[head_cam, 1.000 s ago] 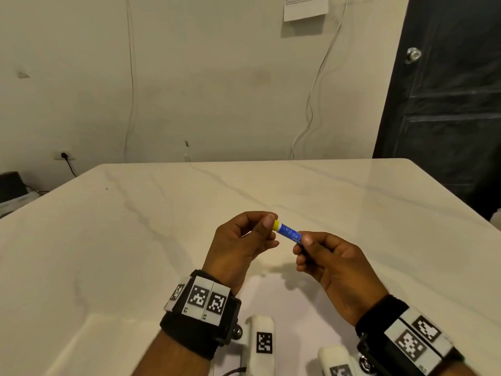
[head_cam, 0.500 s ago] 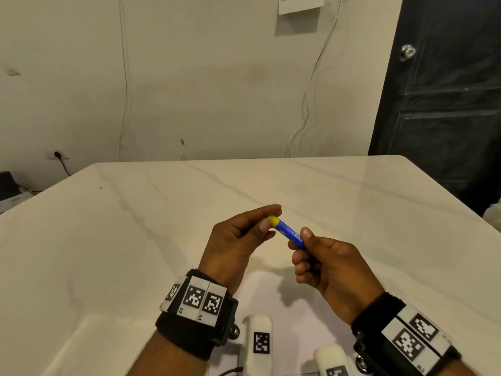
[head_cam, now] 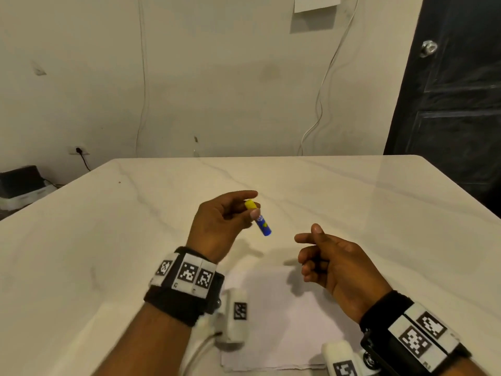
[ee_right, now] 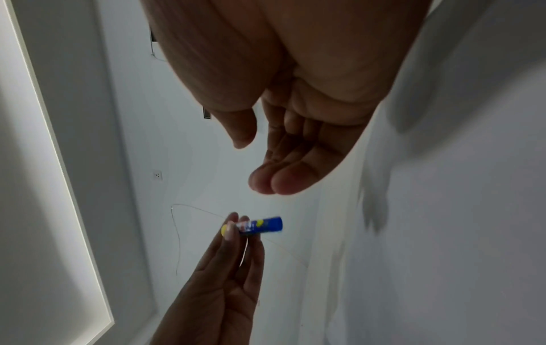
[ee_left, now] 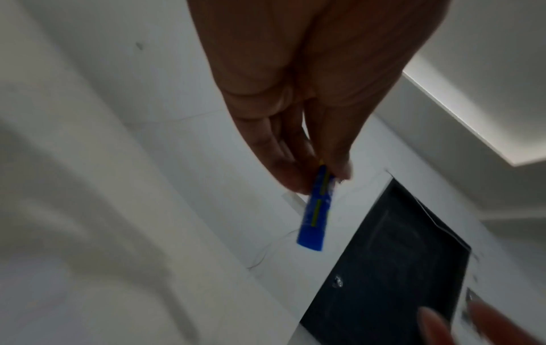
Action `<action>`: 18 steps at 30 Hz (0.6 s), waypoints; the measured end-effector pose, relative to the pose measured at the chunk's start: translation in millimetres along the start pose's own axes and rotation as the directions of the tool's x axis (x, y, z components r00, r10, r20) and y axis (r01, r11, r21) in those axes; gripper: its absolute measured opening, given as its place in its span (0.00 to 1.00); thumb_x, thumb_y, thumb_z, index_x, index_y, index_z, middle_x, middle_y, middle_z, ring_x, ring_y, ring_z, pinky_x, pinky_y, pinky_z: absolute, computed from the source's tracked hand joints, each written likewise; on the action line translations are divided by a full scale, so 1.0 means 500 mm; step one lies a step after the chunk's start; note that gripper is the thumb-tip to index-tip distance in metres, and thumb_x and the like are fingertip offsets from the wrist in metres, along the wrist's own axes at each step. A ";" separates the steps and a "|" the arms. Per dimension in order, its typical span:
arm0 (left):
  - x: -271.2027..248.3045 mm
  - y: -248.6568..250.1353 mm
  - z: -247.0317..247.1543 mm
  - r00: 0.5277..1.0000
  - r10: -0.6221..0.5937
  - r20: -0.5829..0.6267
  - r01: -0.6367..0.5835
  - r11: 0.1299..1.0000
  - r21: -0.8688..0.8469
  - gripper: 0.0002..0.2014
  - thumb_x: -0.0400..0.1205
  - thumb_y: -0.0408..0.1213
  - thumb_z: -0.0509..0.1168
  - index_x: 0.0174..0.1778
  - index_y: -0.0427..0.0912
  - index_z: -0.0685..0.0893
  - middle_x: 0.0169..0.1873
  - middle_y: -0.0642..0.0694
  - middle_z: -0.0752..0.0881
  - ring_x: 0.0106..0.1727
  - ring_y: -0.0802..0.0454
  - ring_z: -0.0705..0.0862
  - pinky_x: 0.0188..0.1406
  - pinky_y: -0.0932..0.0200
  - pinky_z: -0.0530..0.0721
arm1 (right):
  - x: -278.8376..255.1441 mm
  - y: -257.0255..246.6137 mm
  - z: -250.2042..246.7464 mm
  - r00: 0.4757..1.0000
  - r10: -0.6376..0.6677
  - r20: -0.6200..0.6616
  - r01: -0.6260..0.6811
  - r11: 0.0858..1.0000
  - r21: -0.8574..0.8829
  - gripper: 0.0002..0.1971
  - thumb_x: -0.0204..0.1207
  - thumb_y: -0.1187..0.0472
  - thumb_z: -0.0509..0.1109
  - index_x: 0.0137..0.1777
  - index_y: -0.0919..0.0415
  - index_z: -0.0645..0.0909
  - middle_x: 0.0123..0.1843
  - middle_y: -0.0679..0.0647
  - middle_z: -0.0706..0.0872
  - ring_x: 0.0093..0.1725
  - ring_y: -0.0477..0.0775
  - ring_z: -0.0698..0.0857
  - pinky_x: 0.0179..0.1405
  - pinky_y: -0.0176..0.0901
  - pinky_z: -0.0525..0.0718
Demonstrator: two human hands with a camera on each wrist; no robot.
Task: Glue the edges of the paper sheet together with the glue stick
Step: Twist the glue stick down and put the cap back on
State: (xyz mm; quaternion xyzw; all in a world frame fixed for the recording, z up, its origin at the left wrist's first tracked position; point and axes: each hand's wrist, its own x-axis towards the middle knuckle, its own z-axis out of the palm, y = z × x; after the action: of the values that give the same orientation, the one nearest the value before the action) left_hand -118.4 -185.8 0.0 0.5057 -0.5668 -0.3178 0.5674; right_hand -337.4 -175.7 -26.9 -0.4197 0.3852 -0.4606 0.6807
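Observation:
A small blue glue stick [head_cam: 260, 222] with a yellow cap end hangs above the table, pinched near its cap by my left hand [head_cam: 250, 206]. The same glue stick [ee_left: 315, 211] shows in the left wrist view, its blue end pointing away from the fingers, and the glue stick [ee_right: 258, 225] appears again in the right wrist view. My right hand [head_cam: 307, 240] hovers to the right of the stick, apart from it, fingers loosely curled and holding nothing. A white paper sheet [head_cam: 276, 318] lies flat on the table below both wrists, partly hidden by them.
The white marble table [head_cam: 108, 240] stretches far to the left and back. A dark door [head_cam: 455, 104] stands at the right behind the table's corner. Cables hang on the wall [head_cam: 217, 77] behind.
My right hand has let go of the blue end and moved right and down. The left hand alone now holds the stick, which has swung so its blue end points down-right.

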 end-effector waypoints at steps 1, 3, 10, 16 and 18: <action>0.013 -0.004 -0.021 1.000 -0.001 0.000 0.001 0.990 0.140 0.15 0.76 0.29 0.75 0.59 0.44 0.89 0.46 0.44 0.93 0.50 0.49 0.92 0.51 0.56 0.88 | 0.000 0.000 -0.003 1.000 0.001 -0.001 -0.001 1.000 -0.013 0.20 0.83 0.50 0.65 0.56 0.68 0.88 0.35 0.62 0.86 0.30 0.56 0.83 0.34 0.48 0.86; 0.035 -0.011 -0.062 0.999 -0.030 0.023 0.018 0.907 0.420 0.14 0.75 0.33 0.76 0.57 0.47 0.90 0.44 0.50 0.93 0.48 0.55 0.92 0.55 0.59 0.87 | 0.001 0.001 -0.005 1.000 0.000 -0.001 0.000 0.999 -0.033 0.19 0.83 0.51 0.66 0.55 0.68 0.88 0.35 0.61 0.86 0.30 0.56 0.83 0.35 0.49 0.85; 0.068 -0.036 -0.120 0.984 -0.176 0.029 0.087 0.620 0.779 0.12 0.74 0.37 0.78 0.53 0.48 0.90 0.47 0.52 0.92 0.48 0.56 0.89 0.54 0.64 0.83 | 0.001 0.002 -0.007 1.000 -0.014 0.012 0.014 0.998 -0.065 0.17 0.83 0.53 0.66 0.55 0.68 0.88 0.36 0.61 0.86 0.30 0.57 0.82 0.35 0.50 0.84; 0.071 -0.047 -0.121 0.973 -0.228 0.036 0.124 0.649 0.751 0.14 0.72 0.35 0.79 0.53 0.46 0.90 0.45 0.50 0.92 0.48 0.53 0.90 0.57 0.54 0.87 | 0.005 0.007 -0.012 1.000 -0.010 0.020 0.012 0.996 -0.085 0.16 0.83 0.54 0.66 0.54 0.67 0.89 0.36 0.61 0.87 0.30 0.57 0.83 0.36 0.51 0.84; 0.070 -0.048 -0.121 0.973 -0.225 0.044 0.115 0.644 0.756 0.15 0.72 0.36 0.79 0.53 0.47 0.90 0.47 0.51 0.92 0.49 0.55 0.89 0.55 0.59 0.85 | 0.006 0.007 -0.014 1.000 -0.011 0.023 0.013 0.996 -0.088 0.16 0.83 0.54 0.66 0.54 0.67 0.89 0.36 0.61 0.87 0.30 0.56 0.82 0.35 0.51 0.84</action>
State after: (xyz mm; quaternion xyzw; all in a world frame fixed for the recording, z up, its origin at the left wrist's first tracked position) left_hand -49.5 -212.4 -1.8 0.7226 -0.6337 -0.1413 0.2372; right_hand -341.6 -179.2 -33.0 -0.4567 0.3948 -0.4426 0.6631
